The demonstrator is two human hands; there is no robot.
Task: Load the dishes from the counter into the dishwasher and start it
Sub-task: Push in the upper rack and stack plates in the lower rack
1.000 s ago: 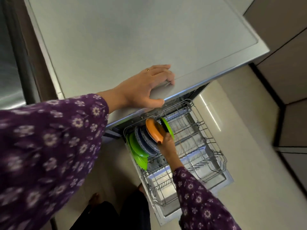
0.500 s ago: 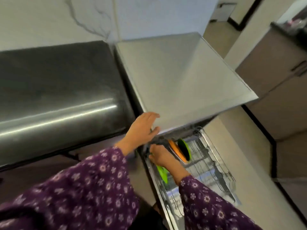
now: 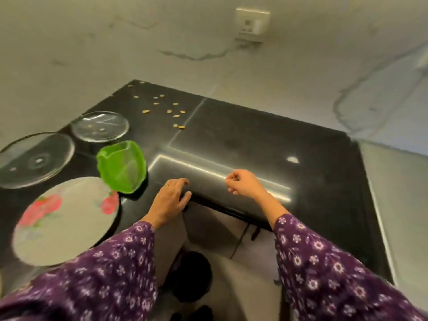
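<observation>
On the black counter (image 3: 254, 140) at the left lie a white plate with red flowers (image 3: 67, 218), a green bowl-like dish (image 3: 122, 165), a large glass lid (image 3: 34, 158) and a smaller glass plate (image 3: 99, 126). My left hand (image 3: 169, 200) rests on the counter's front edge just right of the green dish, fingers relaxed, holding nothing. My right hand (image 3: 243, 184) hovers over the counter's front edge with fingers loosely curled and empty. The dishwasher is out of view.
Small yellowish crumbs (image 3: 169, 110) are scattered at the back of the counter. A marbled wall with a socket (image 3: 252, 23) rises behind. A light grey surface (image 3: 398, 193) adjoins the counter at right. The floor shows below between my sleeves.
My view has swung up and left from the open dishwasher rack to the counter. My right hand left the plates in the rack; my left hand came off the dishwasher top.
</observation>
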